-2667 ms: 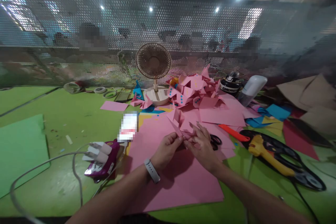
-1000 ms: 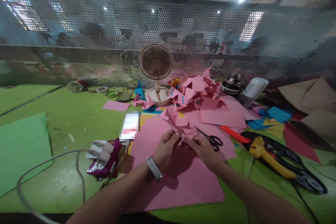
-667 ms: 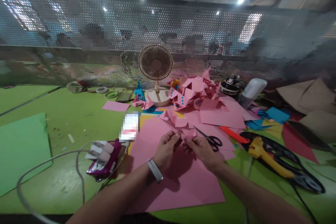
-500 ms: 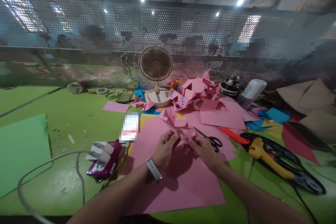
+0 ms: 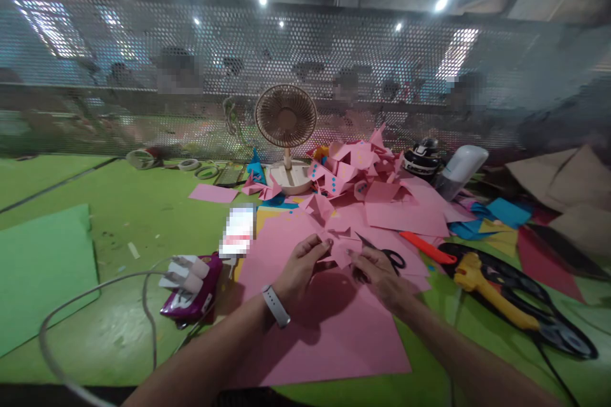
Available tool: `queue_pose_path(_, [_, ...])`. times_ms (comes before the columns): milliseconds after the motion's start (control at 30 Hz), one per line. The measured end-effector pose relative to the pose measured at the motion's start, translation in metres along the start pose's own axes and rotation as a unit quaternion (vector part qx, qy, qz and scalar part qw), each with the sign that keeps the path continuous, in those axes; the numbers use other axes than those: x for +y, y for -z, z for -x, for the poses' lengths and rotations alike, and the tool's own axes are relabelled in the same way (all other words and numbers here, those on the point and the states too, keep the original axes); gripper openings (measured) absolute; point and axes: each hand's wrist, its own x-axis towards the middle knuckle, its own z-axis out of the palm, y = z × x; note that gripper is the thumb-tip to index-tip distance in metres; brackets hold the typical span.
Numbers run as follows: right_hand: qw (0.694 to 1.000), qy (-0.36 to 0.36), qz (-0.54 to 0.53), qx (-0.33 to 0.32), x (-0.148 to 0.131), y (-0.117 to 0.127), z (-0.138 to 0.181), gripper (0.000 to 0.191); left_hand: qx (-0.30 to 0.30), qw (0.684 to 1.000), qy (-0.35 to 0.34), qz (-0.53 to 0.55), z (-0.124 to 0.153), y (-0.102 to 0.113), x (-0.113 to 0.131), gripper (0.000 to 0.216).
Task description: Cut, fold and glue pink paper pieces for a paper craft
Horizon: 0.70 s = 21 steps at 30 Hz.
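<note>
Between my two hands is a folded pink paper piece (image 5: 342,247), pinched at both sides above a large pink sheet (image 5: 334,337). My left hand (image 5: 305,262), with a pale band at the wrist, grips its left edge between thumb and fingers. On the opposite edge, my right hand (image 5: 375,270) pinches the paper with thumb and fingertips. Just behind the held piece stands another folded pink paper shape (image 5: 317,208). Black-handled scissors (image 5: 395,259) lie on the pink paper, partly hidden by my right hand.
A small fan (image 5: 286,117) stands at the back beside a heap of folded pink paper (image 5: 356,168). On the left are a phone (image 5: 237,232), a purple pouch (image 5: 191,305) with white plugs and a cable. At right lies a yellow-handled glue gun (image 5: 499,296) near an orange cutter (image 5: 427,247).
The pink paper between my hands has been turned and spread, showing a flatter face. My right hand has shifted slightly right. The view has moved a little.
</note>
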Motion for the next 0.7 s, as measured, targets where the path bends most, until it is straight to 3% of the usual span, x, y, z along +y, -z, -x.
queue_pose_path(67, [1.0,0.006,0.007,0.006,-0.004,-0.001,0.001,0.038,-0.011,1.0,0.011,-0.025,0.002,0.001,0.0,0.021])
queue_pose_path(200, [1.0,-0.003,0.009,0.006,-0.009,-0.003,0.001,0.037,-0.096,0.986,0.053,-0.123,0.001,0.004,-0.004,0.028])
queue_pose_path(333, [1.0,0.006,0.016,-0.001,-0.004,0.0,0.0,0.035,-0.119,0.974,0.046,-0.188,-0.001,0.006,-0.006,0.033])
queue_pose_path(500, [0.998,-0.009,0.038,-0.049,-0.002,0.006,-0.003,0.028,-0.136,0.965,0.037,-0.22,-0.003,0.009,-0.003,0.034])
queue_pose_path(700, [0.992,-0.017,0.103,-0.067,-0.011,0.007,-0.003,0.029,-0.194,0.952,0.078,-0.226,-0.008,0.019,0.006,0.035])
